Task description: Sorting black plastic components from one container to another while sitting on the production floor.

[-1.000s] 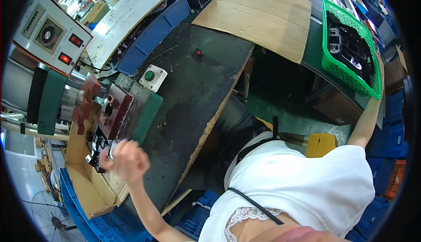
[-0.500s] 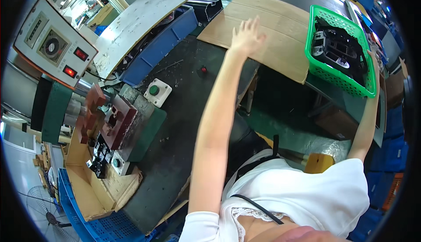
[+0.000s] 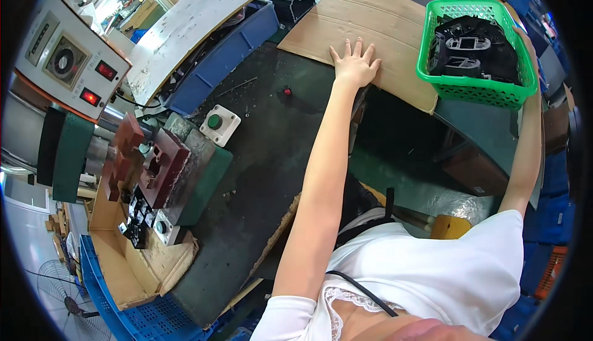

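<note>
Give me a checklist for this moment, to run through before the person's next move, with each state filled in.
1. Right hand on the rim of the green basket: ok, at its right side.
2. Both hands on the basket: not ok; the left hand appears spread on the cardboard sheet.
3. Black parts inside the basket: ok.
4. Basket supported from below: cannot tell; underside hidden.
5. Left hand apart from the maroon blocks: ok.

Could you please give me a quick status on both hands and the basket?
Left hand open, spread over cardboard sheet. Right hand gripping green basket at its right side. Black parts piled inside the basket. No obstruction evident there.
</note>
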Demonstrator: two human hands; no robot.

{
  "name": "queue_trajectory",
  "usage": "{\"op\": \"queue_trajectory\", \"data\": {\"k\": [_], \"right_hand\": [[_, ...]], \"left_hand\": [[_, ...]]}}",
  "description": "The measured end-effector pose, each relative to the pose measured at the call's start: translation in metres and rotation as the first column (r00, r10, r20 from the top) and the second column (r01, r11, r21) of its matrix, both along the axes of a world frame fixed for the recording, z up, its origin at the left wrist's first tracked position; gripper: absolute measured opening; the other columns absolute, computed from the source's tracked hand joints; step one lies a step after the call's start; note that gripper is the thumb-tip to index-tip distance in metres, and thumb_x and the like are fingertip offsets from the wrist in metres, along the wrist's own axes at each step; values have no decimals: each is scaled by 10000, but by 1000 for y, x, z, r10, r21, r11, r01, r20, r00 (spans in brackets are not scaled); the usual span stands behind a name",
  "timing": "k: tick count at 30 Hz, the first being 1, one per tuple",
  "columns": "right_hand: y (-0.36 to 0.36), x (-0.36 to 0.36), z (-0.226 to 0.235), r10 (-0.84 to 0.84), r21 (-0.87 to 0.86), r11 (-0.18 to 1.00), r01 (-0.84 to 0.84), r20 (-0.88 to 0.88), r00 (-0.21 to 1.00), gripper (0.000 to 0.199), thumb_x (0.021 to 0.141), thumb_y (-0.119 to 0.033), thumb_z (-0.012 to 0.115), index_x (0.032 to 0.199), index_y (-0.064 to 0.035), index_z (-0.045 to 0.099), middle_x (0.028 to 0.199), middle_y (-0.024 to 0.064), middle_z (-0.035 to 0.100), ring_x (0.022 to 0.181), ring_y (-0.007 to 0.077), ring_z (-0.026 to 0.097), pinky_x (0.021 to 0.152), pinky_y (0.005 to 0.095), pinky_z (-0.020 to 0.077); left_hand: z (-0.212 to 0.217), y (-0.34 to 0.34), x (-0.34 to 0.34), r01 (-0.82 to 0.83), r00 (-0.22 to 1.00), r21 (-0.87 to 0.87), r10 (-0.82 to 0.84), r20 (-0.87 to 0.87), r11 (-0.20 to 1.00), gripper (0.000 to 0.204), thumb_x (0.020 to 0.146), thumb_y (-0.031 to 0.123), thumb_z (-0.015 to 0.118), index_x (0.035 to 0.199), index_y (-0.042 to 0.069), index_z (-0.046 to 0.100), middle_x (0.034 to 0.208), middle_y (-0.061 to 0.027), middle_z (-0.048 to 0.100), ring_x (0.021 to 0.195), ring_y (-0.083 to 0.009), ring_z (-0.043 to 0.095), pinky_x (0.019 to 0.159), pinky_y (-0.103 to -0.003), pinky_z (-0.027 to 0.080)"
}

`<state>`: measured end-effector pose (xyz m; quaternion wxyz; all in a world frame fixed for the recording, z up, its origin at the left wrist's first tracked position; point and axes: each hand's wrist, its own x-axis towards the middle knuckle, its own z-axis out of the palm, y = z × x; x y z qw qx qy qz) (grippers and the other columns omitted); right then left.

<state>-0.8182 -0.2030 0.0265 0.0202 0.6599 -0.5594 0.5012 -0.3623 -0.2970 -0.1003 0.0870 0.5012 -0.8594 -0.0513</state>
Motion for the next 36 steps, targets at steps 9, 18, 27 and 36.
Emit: {"op": "queue_trajectory", "data": {"k": [9,18,27,36], "right_hand": [[-64,2,24,204,-82,975,-206,-32,978,267,890,-165,507,1134,-96,589,990,-27,569,867,43,505,776,184,399],[-134,-5,82,-26,195,980,-40,325,945,321,842,-320,571,1033,-69,636,879,-10,602,785,90,558,730,227,437],[-121,164,95,208,-28,972,-233,558,803,268,728,-60,618,962,61,568,882,115,591,750,172,550,717,338,465],[-134,181,92,252,-110,968,-226,416,874,205,715,-59,635,884,46,588,840,109,591,714,177,542,686,317,462]], "left_hand": [[-2,3,-3,-24,999,-42,22,-37,999,572,921,453,259,1424,188,197,1488,-22,171,1366,-277,156,1048,-619,72],[7,8,-27,48,990,-39,-53,-127,998,618,912,428,275,1426,102,166,1485,-35,179,1367,-278,149,1053,-617,51],[-2,1,-6,-40,994,-31,37,-106,999,722,888,484,305,1433,76,67,1494,-46,143,1368,-251,161,1062,-587,79],[-4,0,-1,-63,987,-47,55,-148,997,776,864,491,345,1433,70,27,1504,-66,76,1373,-251,144,1068,-574,84]]}}
